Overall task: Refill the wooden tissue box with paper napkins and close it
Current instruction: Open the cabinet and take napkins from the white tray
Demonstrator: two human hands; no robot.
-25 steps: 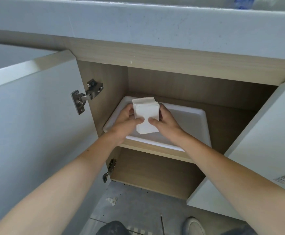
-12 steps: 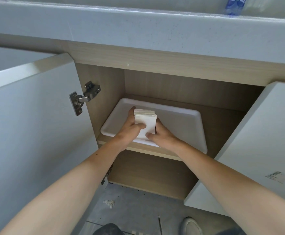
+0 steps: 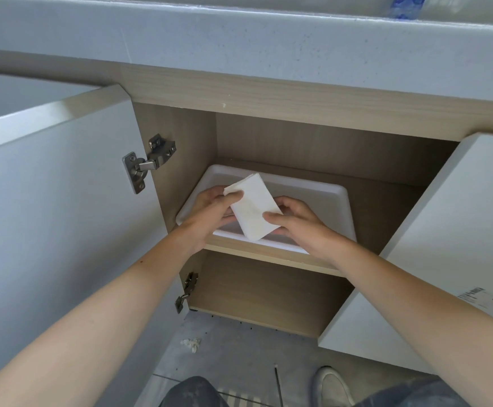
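A stack of white paper napkins point(image 3: 252, 205) is held tilted between both hands, above a white plastic tray point(image 3: 313, 188) on the cabinet shelf. My left hand point(image 3: 210, 211) grips the stack's upper left corner with thumb on top. Its lower right edge is pinched by my right hand point(image 3: 296, 220). No wooden tissue box is in view.
The tray sits on a wooden shelf point(image 3: 268, 255) inside an open cabinet under a grey countertop point(image 3: 239, 39). White doors stand open at the left point(image 3: 57, 215) and right point(image 3: 451, 245). A crumpled bit of paper point(image 3: 191, 344) lies on the floor, and a shoe point(image 3: 330, 383) shows below.
The napkin stack went down into the tray half a second ago and is now lifted and turned at a slant. Both hands stayed on it.
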